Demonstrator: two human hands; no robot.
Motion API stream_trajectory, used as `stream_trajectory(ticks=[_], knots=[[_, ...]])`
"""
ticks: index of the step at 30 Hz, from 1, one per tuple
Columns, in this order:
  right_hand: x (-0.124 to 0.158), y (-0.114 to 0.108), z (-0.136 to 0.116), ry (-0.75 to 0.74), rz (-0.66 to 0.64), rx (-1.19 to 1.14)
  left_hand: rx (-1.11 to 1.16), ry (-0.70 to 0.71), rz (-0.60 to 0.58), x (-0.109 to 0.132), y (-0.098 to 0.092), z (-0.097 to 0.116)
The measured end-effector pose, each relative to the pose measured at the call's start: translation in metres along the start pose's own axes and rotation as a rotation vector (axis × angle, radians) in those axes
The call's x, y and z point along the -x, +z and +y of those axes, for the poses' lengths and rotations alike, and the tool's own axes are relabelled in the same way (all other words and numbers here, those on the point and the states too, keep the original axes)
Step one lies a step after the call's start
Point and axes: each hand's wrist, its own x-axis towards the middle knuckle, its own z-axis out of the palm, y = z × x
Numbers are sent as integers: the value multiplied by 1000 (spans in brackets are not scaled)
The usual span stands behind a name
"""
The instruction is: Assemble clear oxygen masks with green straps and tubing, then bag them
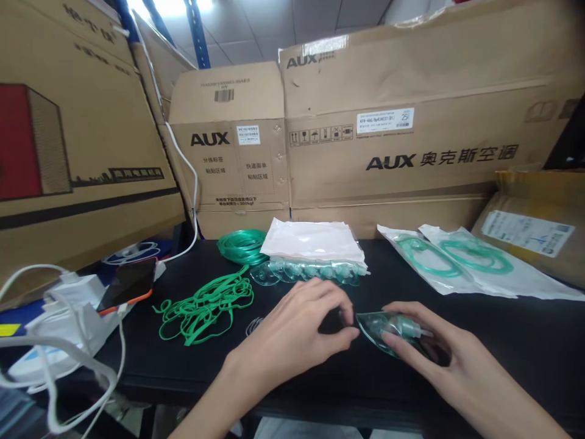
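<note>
While the right hand (439, 341) pinches a clear green mask (377, 326) between thumb and fingers, right of centre in the lower half of the head view, the left hand (299, 323) curls just beside the mask's pointed end — I cannot tell whether its thumb and forefinger grip anything. Tangled green straps (208, 305) lie lower left; a green tubing coil (240, 246) and white packets (311, 241) sit mid-frame — 2 flat tubing pouches (484, 256) at right.
</note>
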Motion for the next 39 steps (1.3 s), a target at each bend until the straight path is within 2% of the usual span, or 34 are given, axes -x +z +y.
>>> stream_trajectory(ticks=[6,9,13,17,19,21,26,29,31,34,39], knots=[[1,2,0,35,-88,46,-194,-155,-25,53,-24,-38],[3,1,-3,43,-121,44,-249,-185,12,75,-32,-54],[4,-2,0,-1,-135,36,-300,-242,76,95,-37,-70],[1,-7,8,-53,-183,80,-317,-269,41,103,-37,-74],[-3,-13,8,-96,-166,105,-307,-273,17,96,-37,-69],[-14,-20,6,-144,-136,129,-294,-247,17,78,-36,-60],[-62,-41,6,-233,-53,149,-313,-59,76,1,-29,-43],[-94,-48,10,-248,-53,159,-323,19,59,-42,-18,-47],[-109,-49,12,-250,-73,160,-318,44,34,-62,-10,-53],[-121,-46,15,-257,-106,155,-304,65,-3,-76,-1,-64],[-125,-37,18,-278,-159,157,-269,90,-39,-79,0,-72]])
